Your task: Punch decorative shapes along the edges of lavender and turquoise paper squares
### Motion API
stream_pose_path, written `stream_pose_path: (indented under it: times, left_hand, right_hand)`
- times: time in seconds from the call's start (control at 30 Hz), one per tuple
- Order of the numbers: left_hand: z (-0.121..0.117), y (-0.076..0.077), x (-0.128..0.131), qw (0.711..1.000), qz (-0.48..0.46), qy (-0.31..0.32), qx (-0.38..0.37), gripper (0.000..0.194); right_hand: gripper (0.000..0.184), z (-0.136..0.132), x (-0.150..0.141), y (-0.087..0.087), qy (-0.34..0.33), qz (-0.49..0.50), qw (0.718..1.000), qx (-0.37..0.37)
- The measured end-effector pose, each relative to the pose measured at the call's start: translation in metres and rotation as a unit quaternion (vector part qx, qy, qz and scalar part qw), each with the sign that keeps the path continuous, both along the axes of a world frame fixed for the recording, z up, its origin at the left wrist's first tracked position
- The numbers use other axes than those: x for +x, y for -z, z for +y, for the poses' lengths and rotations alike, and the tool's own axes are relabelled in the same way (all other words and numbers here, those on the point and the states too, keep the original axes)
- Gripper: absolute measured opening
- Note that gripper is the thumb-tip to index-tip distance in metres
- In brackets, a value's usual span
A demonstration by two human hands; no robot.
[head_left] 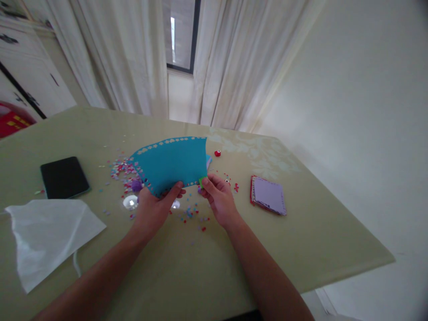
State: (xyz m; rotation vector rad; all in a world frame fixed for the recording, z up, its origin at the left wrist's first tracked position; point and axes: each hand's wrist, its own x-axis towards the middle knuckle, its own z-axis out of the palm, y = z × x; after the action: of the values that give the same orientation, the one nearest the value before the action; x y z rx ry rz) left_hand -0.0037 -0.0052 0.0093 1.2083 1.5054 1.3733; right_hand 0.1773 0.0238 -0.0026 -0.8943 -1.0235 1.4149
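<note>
A curved sheet of blue paper (pixel 174 160) is held up over the table, with small flower-shaped holes along its top, left and lower edges. My left hand (pixel 155 203) pinches its lower edge, thumb on top and fingers beneath. At the lower right corner, my right hand (pixel 219 196) is closed on a small green paper punch (pixel 203 181), mostly covered by the fingers. The punch sits against the sheet's edge. Behind my left hand lies a purple punch (pixel 136 185). A red punch (pixel 217 153) rests beyond the sheet. Punched paper bits (pixel 190 213) are scattered below the hands.
To the right is a stack of square papers (pixel 269 195), lilac on top. A dark tablet or phone (pixel 65 177) lies at the left, near a white cloth-like bag (pixel 53 236) with a cord. More confetti (pixel 123 168) is heaped left of the sheet. Curtains and a wall border the table (pixel 317 232).
</note>
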Motion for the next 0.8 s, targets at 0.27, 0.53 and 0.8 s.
stream_pose_path:
  times: [0.27,0.53,0.8]
  left_hand:
    - [0.001,0.002,0.001,1.0,0.012,0.011,0.006,0.032]
    - [0.002,0.01,0.001,0.999,0.0,0.032,0.043,0.027]
    - [0.001,0.002,0.004,0.999,-0.012,0.024,0.033,0.026]
  right_hand:
    - [0.045,0.0,0.001,-0.002,0.004,0.001,1.0,-0.001]
    - [0.048,0.001,0.002,0.0,0.002,-0.025,1.0,0.007]
    - [0.042,0.002,0.003,0.002,-0.001,-0.027,1.0,0.013]
